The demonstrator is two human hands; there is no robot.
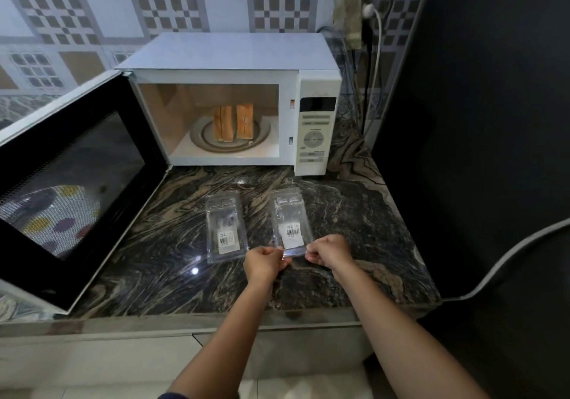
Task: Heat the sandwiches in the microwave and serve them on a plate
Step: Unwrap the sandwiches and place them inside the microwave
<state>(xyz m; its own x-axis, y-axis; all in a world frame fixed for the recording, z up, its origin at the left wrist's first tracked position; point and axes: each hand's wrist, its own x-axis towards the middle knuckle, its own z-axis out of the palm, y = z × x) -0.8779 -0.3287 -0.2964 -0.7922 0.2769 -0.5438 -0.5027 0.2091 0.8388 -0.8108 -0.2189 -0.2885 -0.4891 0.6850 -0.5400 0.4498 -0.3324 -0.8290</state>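
Left hand [265, 261] and right hand [328, 249] pinch barcode-labelled packet [290, 216]

dim room, lit microwave [228, 102] cavity, countertop [172, 244] glare, fisheye edges

Here's the microwave [228, 59] at the back of the counter [385, 229], its door [71, 182] swung wide out to the left and its control panel [314, 133] to the right of the cavity. Inside, on the turntable [202, 141], the left sandwich [222, 127] and the right sandwich [245, 124] stand on edge side by side, just apart. Out front on the counter lie the left package [225, 229] and the right package [290, 213], parallel and near each other. Both hands are at the right one's near edge, the left hand [263, 262] pinching its left corner and the right hand [328, 252] its right corner.
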